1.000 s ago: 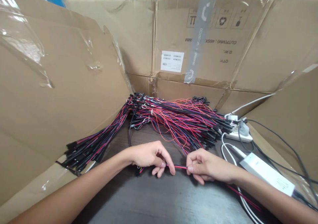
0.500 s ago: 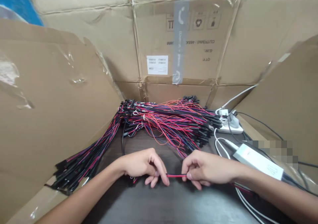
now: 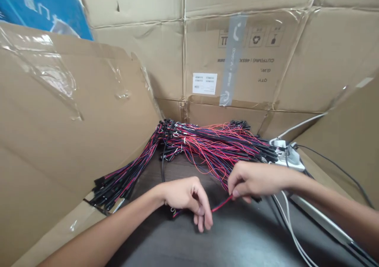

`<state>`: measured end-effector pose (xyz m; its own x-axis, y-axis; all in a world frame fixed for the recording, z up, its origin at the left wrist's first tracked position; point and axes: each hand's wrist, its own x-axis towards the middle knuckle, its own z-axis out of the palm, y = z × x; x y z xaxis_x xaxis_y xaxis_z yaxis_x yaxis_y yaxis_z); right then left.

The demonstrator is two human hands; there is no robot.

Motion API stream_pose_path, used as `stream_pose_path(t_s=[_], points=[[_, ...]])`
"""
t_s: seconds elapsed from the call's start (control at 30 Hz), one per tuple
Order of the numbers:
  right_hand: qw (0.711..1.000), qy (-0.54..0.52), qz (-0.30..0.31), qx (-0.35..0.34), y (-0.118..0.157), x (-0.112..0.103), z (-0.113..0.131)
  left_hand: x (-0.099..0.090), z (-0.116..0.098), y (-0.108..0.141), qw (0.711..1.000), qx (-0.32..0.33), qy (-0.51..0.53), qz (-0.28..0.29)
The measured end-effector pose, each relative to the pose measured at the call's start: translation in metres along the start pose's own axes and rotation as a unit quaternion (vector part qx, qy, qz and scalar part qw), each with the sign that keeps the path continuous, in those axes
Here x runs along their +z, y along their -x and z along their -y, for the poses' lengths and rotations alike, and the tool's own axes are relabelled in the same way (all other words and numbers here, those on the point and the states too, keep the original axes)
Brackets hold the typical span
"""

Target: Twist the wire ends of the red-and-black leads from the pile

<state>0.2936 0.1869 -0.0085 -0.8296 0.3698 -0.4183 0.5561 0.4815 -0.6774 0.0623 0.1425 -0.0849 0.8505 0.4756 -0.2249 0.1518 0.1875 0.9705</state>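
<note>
Left hand bent downward, right hand slightly higher, both in a pinch on slanting red-and-dark wires

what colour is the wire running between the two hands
The wire looks mostly red there; the head view shows it best.

Seen from the head — forward (and downward).

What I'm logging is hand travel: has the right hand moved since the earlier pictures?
Yes: against the white label, the right hand has moved up the picture, toward it; whether lifted or reached forward, I cannot tell.
</note>
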Motion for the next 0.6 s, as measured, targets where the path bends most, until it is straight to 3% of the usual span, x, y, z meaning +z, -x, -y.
stream_pose_path(t_s=[0.1,0.17,0.23,0.3,0.37,0.53,0.6], points=[[0.996,0.089,-0.014,-0.016,-0.008,-0.031,0.013,-0.001,-0.007,0.0,0.996,0.052,-0.018,-0.07],[0.968,0.228,-0.102,-0.016,-0.017,-0.044,0.024,-0.003,-0.01,-0.001,0.991,0.067,-0.022,-0.117],[0.904,0.365,-0.222,0.031,-0.027,-0.05,0.036,-0.004,-0.01,-0.003,0.982,0.077,0.006,-0.174],[0.832,0.461,-0.308,0.027,-0.035,-0.049,0.045,-0.006,-0.008,-0.005,0.969,0.088,0.033,-0.229],[0.793,0.49,-0.362,0.011,-0.038,-0.041,0.049,-0.006,-0.006,-0.007,0.96,0.1,0.051,-0.255],[0.825,0.374,-0.423,0.004,-0.015,0.004,0.039,-0.004,-0.004,-0.012,0.948,0.098,0.073,-0.292],[0.855,0.318,-0.409,-0.025,0.001,0.033,0.036,-0.003,-0.003,-0.014,0.945,0.095,0.076,-0.302]])
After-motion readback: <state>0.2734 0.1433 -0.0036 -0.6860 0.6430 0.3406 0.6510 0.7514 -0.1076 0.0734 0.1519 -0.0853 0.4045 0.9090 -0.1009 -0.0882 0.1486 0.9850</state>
